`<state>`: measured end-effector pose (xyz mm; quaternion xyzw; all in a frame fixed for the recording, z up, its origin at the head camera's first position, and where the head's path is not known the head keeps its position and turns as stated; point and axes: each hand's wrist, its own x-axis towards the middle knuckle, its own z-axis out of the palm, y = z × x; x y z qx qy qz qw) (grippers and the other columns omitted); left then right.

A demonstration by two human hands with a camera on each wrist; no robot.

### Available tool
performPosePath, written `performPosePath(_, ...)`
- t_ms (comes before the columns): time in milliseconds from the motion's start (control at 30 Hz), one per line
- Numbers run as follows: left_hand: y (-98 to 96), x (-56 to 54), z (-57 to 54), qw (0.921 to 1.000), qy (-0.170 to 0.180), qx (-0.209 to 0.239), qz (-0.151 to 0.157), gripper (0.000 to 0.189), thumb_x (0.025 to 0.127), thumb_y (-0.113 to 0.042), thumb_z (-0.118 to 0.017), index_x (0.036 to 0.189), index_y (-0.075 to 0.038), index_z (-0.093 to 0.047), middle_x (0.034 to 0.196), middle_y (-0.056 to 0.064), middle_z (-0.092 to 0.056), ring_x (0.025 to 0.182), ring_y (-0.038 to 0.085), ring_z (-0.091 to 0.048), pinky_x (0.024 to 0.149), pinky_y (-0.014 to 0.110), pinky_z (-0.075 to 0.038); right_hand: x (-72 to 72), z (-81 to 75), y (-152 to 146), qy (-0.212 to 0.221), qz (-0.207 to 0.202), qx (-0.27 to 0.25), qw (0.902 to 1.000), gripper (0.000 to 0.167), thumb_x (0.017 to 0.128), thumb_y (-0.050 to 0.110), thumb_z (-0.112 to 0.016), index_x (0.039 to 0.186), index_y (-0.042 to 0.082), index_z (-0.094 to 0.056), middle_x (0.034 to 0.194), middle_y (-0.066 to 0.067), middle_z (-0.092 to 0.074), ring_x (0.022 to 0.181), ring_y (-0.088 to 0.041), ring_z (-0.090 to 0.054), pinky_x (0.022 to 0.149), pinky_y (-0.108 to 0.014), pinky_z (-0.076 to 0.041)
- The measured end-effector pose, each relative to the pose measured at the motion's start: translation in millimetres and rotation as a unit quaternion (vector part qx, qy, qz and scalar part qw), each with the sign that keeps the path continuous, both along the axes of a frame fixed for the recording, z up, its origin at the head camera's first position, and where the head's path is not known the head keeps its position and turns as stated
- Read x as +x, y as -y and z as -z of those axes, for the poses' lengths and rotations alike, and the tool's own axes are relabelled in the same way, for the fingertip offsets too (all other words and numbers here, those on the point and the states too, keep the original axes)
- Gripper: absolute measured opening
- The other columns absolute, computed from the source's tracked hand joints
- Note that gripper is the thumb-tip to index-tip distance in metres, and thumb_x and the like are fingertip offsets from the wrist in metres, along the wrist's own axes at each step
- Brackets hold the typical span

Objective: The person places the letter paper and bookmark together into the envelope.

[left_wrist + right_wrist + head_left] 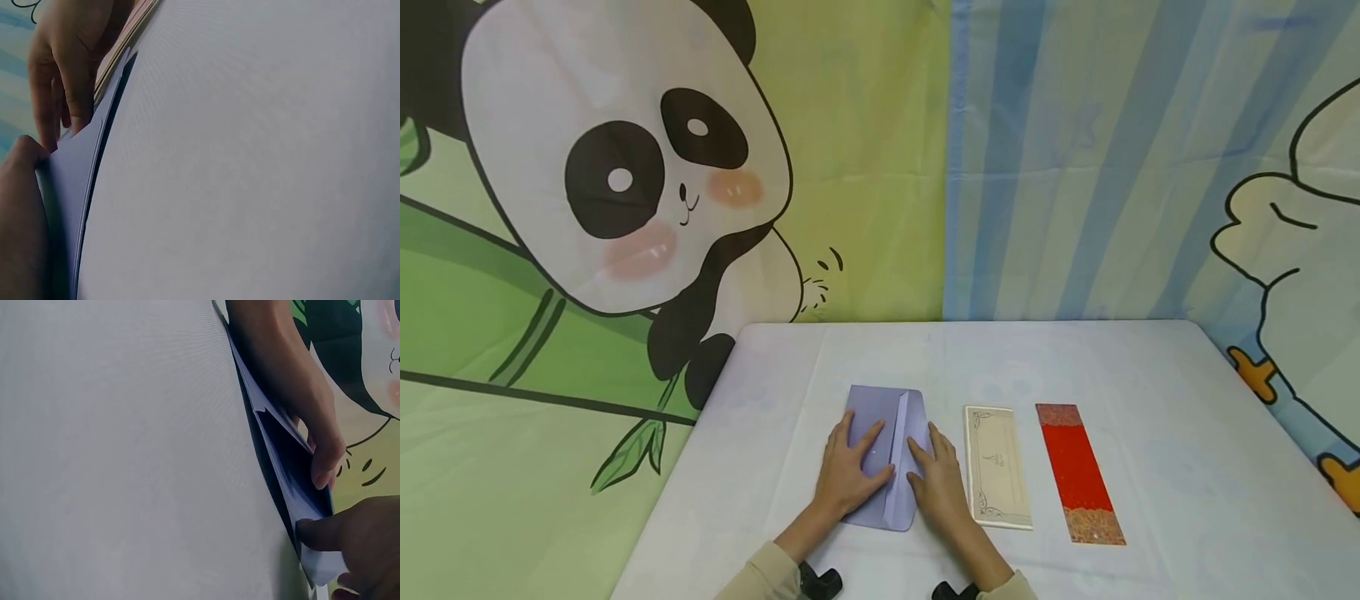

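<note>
A purple envelope (874,408) lies upright on the table in the head view, its long flap (901,504) folded out along the right side. My left hand (842,479) rests spread on its left part, the thumb reaching the mouth's edge. On the flap side my right hand (942,483) touches the paper with thumb and index finger. In the right wrist view, the envelope's mouth gapes, showing a darker inside (289,450); the right thumb presses the flap there. The left wrist view shows the envelope (74,172) edge-on between both hands.
A cream card (998,467) with a decorated border lies right of the envelope. Farther right is a red strip (1078,475) with gold-patterned ends. Both rest on the white table (1180,400), backed by cartoon-printed cloth (865,167).
</note>
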<state>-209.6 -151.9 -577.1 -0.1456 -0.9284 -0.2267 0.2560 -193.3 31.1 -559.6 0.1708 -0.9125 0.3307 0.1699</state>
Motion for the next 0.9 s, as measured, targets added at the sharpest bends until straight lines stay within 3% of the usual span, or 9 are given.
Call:
performPosePath(167,-6.5,-1.0,0.3,0.9998,0.005,-0.005,-0.019,0.066,0.066,-0.052,-0.07,0.124,-0.023,-0.06,0.14,0.026,-0.033,0.122,0.042,-0.037,0.089,0.056,-0.039,1.6,-2.2,-3,-0.013,-0.012,0.078,0.9968,0.041,0.079,0.009,-0.069,0.118,-0.002,-0.061,0.135,-0.022,-0.044,0.126,-0.039,-0.037,0.097,-0.062,-0.029)
performPosePath(367,-9.7,0.3,-2.1,0.9986,0.032,-0.009,-0.041,0.069,0.066,-0.055,-0.069,0.125,-0.021,-0.06,0.141,0.024,-0.032,0.126,0.04,-0.034,0.091,0.054,-0.04,1.8,-3.5,-8,-0.005,-0.025,0.127,0.9915,0.041,0.086,0.015,-0.063,0.124,0.001,-0.057,0.134,-0.019,-0.047,0.125,-0.036,-0.04,0.099,-0.06,-0.028)
performPosePath(600,-8.6,1.9,-1.4,0.9948,0.072,-0.001,-0.071,0.074,0.067,-0.059,-0.066,0.131,-0.023,-0.054,0.145,0.021,-0.028,0.132,0.042,-0.026,0.097,0.054,-0.034,0.4,-3.4,-12,0.009,-0.042,0.139,0.9893,0.043,0.09,0.021,-0.058,0.129,0.005,-0.054,0.138,-0.016,-0.043,0.128,-0.033,-0.037,0.102,-0.056,-0.025)
performPosePath(900,-10.5,2.4,0.0,0.9921,0.101,0.005,-0.075,0.076,0.069,-0.059,-0.065,0.134,-0.022,-0.051,0.145,0.02,-0.03,0.133,0.04,-0.023,0.099,0.054,-0.031,-3.2,0.0,-19,0.028,-0.074,0.1,0.9918,0.045,0.088,0.019,-0.06,0.13,0.004,-0.053,0.138,-0.016,-0.043,0.129,-0.034,-0.035,0.104,-0.057,-0.021)
